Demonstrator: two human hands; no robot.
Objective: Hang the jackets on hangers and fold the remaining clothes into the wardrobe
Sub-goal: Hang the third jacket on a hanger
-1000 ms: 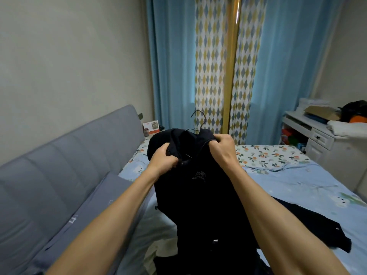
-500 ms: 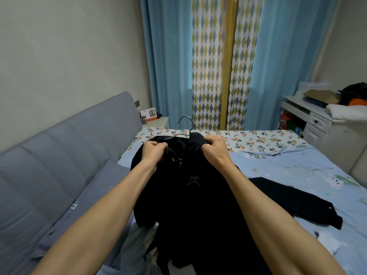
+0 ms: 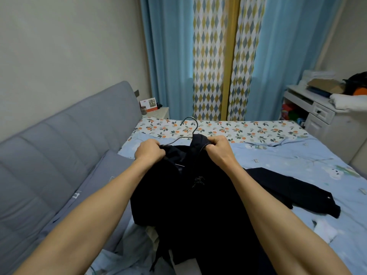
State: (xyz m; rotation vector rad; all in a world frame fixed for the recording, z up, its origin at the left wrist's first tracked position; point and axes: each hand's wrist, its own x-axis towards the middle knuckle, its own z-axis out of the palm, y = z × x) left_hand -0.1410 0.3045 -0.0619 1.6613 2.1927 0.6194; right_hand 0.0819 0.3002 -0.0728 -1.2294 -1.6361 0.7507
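Arms: two bare arms reach forward from the near edge, one on the left and one on the right.
Black jacket: the soft black zip-up jacket with a small pale logo on the chest hangs down in the middle, between the arms, over the near part of the bed.
Left hand: the left hand is closed tight on the jacket's left shoulder, fingers curled into the cloth.
Right hand: the right hand is closed tight on the jacket's collar by the zip.
Hanger: the thin grey metal wire hanger sits inside the neck of the jacket. Its hook pokes up just past the hands.
What changed: a second ago the jacket was held up high in front of the curtains. Now both hands are lower and the jacket top sits in front of the bed.
What it means: I think the jacket is almost on the hanger, with the shoulders being tugged into place. It has not gone into the wardrobe yet.
Other dark clothing: a second dark piece of clothing lies flat to the right, waiting.
Bed: the bed with the light blue sheet spreads out behind it all.
Far away: blue curtains hang at the far wall.
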